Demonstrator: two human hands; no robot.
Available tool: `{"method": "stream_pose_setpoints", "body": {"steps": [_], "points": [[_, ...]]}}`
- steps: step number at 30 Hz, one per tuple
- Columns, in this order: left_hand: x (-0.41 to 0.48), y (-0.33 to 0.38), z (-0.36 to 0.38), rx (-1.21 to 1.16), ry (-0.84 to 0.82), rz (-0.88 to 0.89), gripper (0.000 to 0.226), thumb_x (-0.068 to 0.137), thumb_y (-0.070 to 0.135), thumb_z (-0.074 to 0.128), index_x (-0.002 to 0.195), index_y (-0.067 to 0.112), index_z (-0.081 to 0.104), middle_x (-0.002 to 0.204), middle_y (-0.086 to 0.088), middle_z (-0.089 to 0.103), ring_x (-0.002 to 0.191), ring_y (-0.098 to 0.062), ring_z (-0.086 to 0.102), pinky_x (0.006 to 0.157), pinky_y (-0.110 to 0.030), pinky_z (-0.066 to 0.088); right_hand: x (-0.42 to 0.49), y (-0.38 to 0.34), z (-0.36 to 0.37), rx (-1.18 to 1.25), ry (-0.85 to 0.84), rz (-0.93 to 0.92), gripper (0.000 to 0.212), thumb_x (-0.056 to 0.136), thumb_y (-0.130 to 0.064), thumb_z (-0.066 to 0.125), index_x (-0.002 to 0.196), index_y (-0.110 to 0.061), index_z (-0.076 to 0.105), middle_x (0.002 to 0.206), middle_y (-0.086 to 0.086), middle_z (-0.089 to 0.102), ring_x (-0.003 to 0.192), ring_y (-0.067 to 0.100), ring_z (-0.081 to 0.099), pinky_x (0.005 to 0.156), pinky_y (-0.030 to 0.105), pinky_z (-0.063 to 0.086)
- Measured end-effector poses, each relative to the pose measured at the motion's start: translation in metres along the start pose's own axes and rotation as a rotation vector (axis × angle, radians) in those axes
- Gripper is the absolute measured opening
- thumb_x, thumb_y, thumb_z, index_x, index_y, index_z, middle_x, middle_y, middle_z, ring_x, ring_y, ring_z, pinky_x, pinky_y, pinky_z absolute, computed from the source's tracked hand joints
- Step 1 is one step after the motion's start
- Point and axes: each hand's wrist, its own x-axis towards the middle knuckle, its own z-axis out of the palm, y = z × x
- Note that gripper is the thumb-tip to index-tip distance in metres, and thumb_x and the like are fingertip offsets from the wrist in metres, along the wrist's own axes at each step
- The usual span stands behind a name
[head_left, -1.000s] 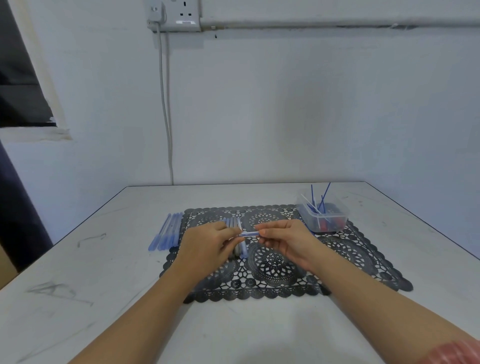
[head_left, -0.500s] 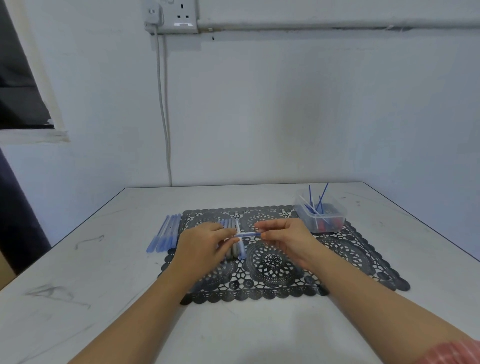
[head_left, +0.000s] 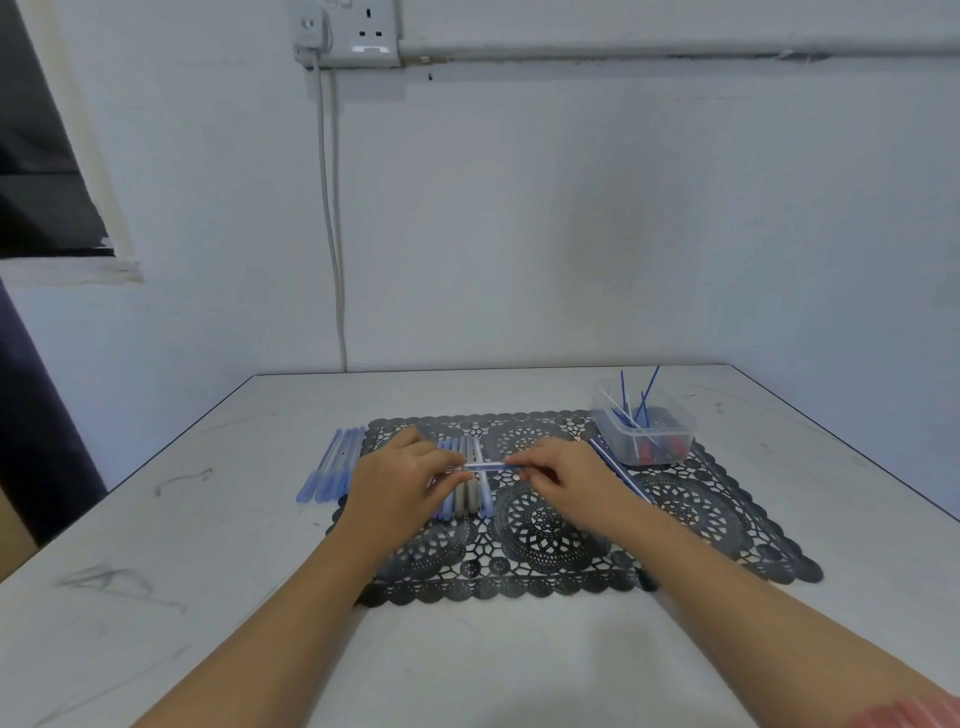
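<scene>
Pen (head_left: 488, 467) is held level, just above the mat (head_left: 727, 525), mid-table, spanning both hands. L hand (head_left: 400, 483) pinches the left end w/ thumb + fingertips, other fingers curled. R hand (head_left: 561, 478) pinches the right end the same way. Can't tell if it's one piece or barrel + cap/refill being pushed together; the joint is too small to see.

Handling, my read:
- Light, thin, stiff plastic. Needs no real force.
- Smooth round barrel, so prob slippery and will roll if put down loose.
- Clear-ish body likely cracks or bends if levered, so push along the axis only.
- Best grip: pinch close to each end, near the joint, fingertips only, as both hands do now.

Nearby:
- Row of pens (head_left: 470, 499) lies on the mat right under the hands.
- Blue pens (head_left: 332, 467) sit off the mat's left edge on the table (head_left: 208, 571).
- Tub (head_left: 660, 449) at the mat's far right corner, refills (head_left: 623, 389) sticking out.
- A few loose sticks (head_left: 618, 473) just right of R hand.
</scene>
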Motion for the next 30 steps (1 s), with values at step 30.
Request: {"method": "stream_pose_setpoints", "body": {"steps": [30], "points": [[-0.005,-0.009,0.008,-0.181,0.102,0.028,0.034,0.087,0.045,0.053,0.086,0.019,0.074,0.069,0.011,0.065,0.068,-0.005,0.049,0.054,-0.018,0.043,-0.004,-0.006,-0.008,-0.211,0.201,-0.345,0.027,0.086,-0.021,0.049,0.099,-0.013,0.072,0.07,-0.001,0.07,0.053,0.015,0.061,0.05,0.03,0.052]]}}
